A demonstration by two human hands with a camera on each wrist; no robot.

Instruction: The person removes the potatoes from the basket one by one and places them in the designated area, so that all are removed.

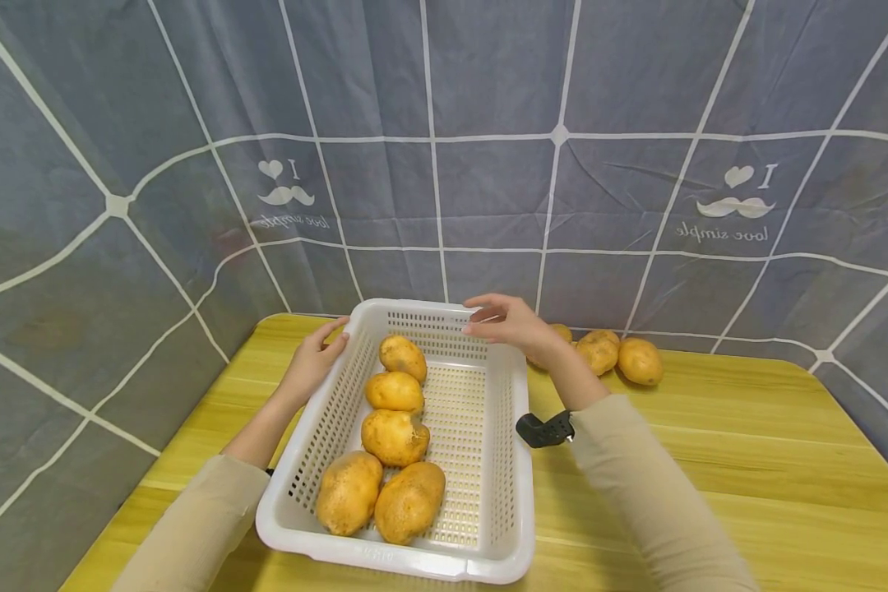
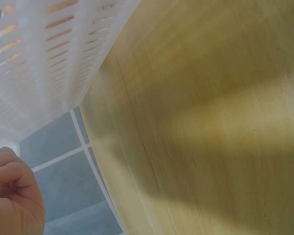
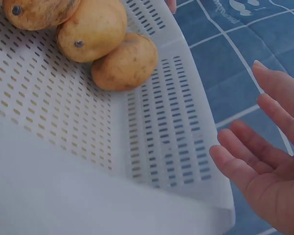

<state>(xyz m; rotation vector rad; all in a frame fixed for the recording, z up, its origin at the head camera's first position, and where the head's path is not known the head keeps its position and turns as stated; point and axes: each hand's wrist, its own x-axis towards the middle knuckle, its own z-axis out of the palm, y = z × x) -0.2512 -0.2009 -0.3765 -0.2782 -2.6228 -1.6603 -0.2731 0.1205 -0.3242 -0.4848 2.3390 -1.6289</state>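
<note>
While five potatoes (image 1: 395,438) lie in one basket (image 1: 521,485), three outside, right fingers (image 3: 235,169) apart; left fingers (image 2: 14,172) beside it, grip unclear.

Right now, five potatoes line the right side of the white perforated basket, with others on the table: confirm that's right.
Wrong side: the head view shows five potatoes lining the left of the white perforated basket, with others on the table.

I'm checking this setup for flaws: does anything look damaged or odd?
The lettering on the grey cloth reads backwards, as if mirrored. In the basket, the middle potato has a pale patch, possibly damage.
</note>
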